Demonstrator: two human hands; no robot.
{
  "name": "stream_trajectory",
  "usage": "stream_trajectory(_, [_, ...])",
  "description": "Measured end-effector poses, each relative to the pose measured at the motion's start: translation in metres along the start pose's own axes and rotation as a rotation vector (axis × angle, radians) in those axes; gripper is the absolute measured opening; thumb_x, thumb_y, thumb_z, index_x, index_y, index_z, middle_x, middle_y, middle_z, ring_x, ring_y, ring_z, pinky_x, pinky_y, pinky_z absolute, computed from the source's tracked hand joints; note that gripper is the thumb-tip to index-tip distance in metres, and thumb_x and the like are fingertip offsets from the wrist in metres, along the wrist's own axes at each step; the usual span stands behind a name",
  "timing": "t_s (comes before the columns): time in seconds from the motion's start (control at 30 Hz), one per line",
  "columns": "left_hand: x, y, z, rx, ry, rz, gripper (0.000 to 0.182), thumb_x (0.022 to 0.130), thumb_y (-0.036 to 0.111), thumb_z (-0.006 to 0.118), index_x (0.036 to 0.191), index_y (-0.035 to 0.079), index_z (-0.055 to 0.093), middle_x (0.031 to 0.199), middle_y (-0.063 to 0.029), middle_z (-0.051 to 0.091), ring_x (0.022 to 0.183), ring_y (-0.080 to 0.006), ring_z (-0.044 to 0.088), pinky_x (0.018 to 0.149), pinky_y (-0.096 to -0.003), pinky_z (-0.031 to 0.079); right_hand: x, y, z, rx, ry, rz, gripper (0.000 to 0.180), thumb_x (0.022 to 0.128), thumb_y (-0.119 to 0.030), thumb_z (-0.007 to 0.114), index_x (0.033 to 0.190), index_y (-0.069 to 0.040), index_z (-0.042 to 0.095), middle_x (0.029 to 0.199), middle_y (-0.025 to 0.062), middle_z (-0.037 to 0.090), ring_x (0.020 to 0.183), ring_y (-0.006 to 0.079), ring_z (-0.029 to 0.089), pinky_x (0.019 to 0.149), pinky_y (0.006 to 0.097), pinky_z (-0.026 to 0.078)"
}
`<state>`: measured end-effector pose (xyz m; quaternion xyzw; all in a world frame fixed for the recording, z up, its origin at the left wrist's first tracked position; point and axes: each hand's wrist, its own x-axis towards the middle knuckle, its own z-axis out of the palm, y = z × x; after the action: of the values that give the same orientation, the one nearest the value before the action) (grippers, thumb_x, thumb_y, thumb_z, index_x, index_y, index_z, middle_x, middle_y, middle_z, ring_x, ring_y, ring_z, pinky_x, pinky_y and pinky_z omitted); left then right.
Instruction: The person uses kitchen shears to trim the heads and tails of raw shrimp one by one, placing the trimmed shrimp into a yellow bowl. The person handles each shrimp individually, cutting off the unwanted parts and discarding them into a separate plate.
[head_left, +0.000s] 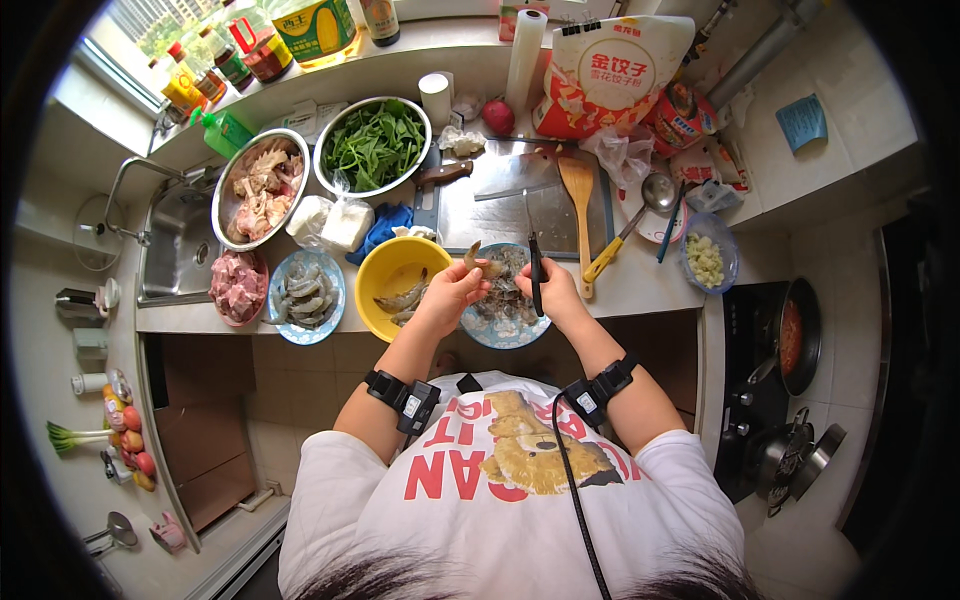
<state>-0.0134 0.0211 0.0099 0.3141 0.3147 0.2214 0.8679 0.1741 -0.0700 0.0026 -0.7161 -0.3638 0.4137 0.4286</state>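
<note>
My left hand (451, 292) holds a raw shrimp (482, 262) between thumb and fingers, over the gap between a yellow bowl and a blue patterned plate. My right hand (553, 289) grips black-handled kitchen scissors (535, 274), their blades pointing away from me. Shrimp trimmings lie heaped on the blue patterned plate (504, 341) below both hands. To the left, the yellow bowl (369, 279) contains several whole shrimp (405, 294). Farther left, more shrimp (306, 289) lie on a second blue patterned plate (301, 339).
Behind my hands is a metal-faced cutting board (491, 217) with a wooden spatula (577, 191), and a knife (444, 173) lies at its left. Bowls of greens (375, 146) and poultry pieces (262, 195) stand back left. A ladle (626, 232) lies right; a frying pan (801, 337) sits on the stove.
</note>
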Motion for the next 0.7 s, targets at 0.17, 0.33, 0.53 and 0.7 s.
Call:
stream_trajectory(0.17, [0.005,-0.006,0.005,0.265,0.010,-0.091,0.023,0.090,0.016,0.059,0.109,0.004,0.058,0.087,0.0022,0.059,0.077,-0.0063,0.054,0.070,-0.0193,0.045,-0.007,-0.011,0.006,0.156,-0.048,-0.076,0.032,0.071,-0.022,0.076,0.087,0.000,0.059,0.076,0.0081,0.063,0.070,0.0129,0.058,0.065,0.0270,0.047])
stream_trajectory(0.33, [0.007,-0.009,0.011,0.336,0.030,0.041,0.021,0.090,0.018,0.059,0.107,0.005,0.058,0.085,0.0024,0.058,0.073,-0.0065,0.053,0.065,-0.0204,0.044,-0.009,-0.005,0.004,0.104,-0.014,-0.085,0.026,0.073,-0.016,0.071,0.089,0.000,0.058,0.077,0.0071,0.061,0.069,0.0134,0.058,0.064,0.0271,0.047])
stream_trajectory(0.53, [0.003,-0.004,0.008,0.499,0.164,0.127,0.020,0.090,0.017,0.057,0.107,0.005,0.058,0.086,0.0013,0.059,0.074,-0.0081,0.055,0.065,-0.0216,0.045,-0.017,0.001,-0.008,0.302,-0.153,0.121,0.020,0.075,-0.003,0.058,0.093,0.003,0.055,0.091,0.0150,0.064,0.066,0.0148,0.059,0.063,0.0267,0.050])
stream_trajectory(0.7, [-0.004,-0.010,0.015,0.023,-0.019,-0.056,0.019,0.090,0.015,0.057,0.106,0.005,0.058,0.090,-0.0006,0.061,0.077,-0.0095,0.057,0.073,-0.0239,0.048,-0.025,-0.002,-0.005,0.426,-0.247,0.101,0.025,0.071,-0.006,0.058,0.093,0.005,0.053,0.090,0.0155,0.065,0.060,0.0153,0.060,0.058,0.0276,0.051])
